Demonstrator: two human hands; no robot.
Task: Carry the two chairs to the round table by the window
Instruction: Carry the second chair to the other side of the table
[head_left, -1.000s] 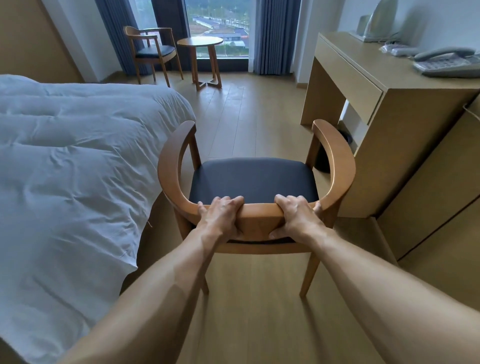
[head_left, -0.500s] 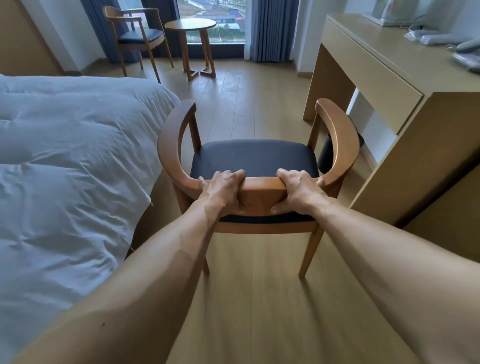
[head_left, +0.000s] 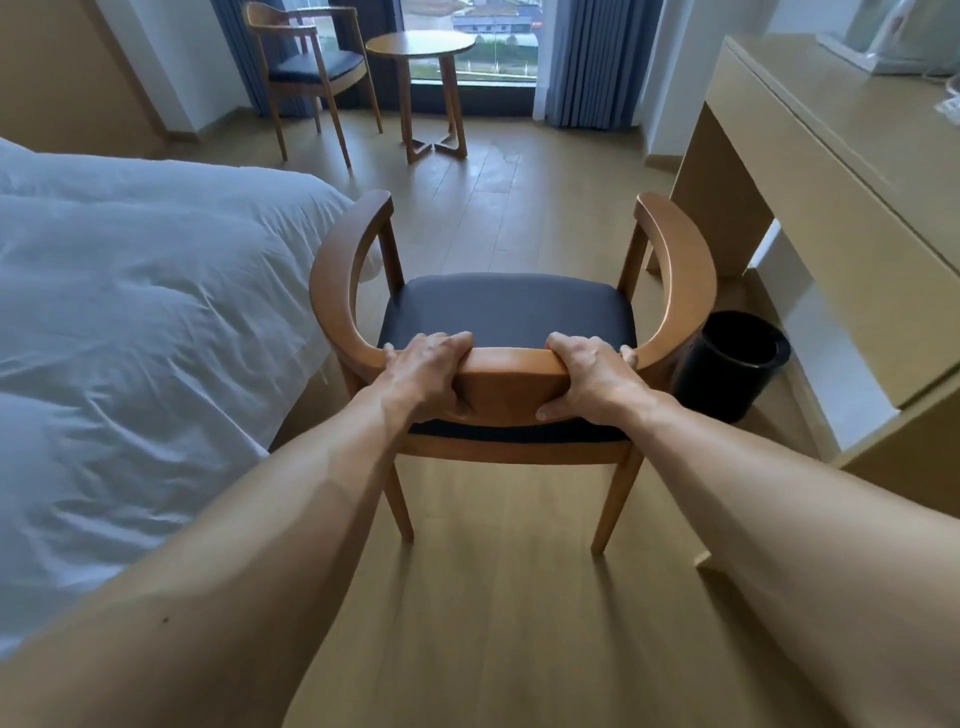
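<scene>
A wooden armchair with a dark seat cushion (head_left: 506, 309) is right in front of me, its curved backrest toward me. My left hand (head_left: 426, 376) and my right hand (head_left: 589, 376) both grip the top of that backrest, side by side. The small round wooden table (head_left: 421, 42) stands by the window at the far end of the room. A second matching armchair (head_left: 311, 67) stands to the left of that table.
A bed with a white duvet (head_left: 130, 322) fills the left side. A long wooden desk (head_left: 831, 171) runs along the right wall, with a black bin (head_left: 730, 364) on the floor beside it. Bare wooden floor (head_left: 498, 192) lies between the bed and the desk. Blue curtains (head_left: 587, 57) frame the window.
The held chair and I have moved forward between bed and desk. The round table and far chair look nearer. The black bin has come into view on the right.
</scene>
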